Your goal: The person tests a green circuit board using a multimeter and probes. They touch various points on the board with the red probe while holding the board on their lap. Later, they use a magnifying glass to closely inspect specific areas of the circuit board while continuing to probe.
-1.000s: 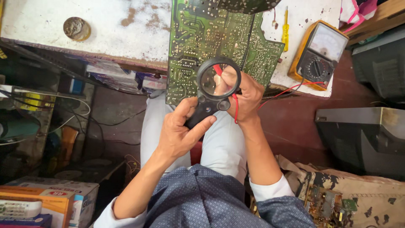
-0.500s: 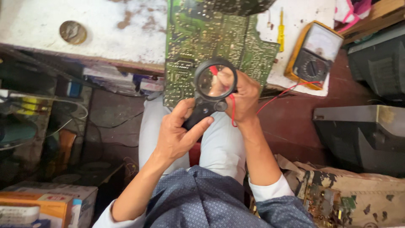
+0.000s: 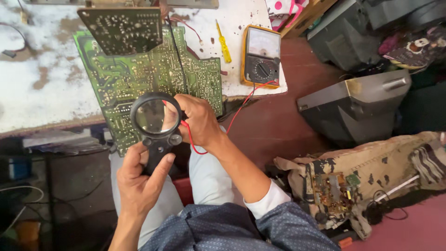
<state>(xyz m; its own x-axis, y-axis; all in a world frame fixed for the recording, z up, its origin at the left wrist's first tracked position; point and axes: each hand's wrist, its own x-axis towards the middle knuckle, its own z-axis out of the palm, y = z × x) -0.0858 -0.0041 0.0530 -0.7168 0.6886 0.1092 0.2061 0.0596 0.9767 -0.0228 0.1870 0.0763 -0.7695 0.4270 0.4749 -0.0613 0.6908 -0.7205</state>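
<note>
While the green circuit board lies tilted over the near edge of the white bench, the left hand is closed around the black handle of a magnifying glass, holding the lens just above the board's lower part. Beside the lens, the right hand pinches a red probe lead against the board. Right of the board sits a yellow meter. Judged step: close inspection with probing; the next contact calls for a steady tip.
</note>
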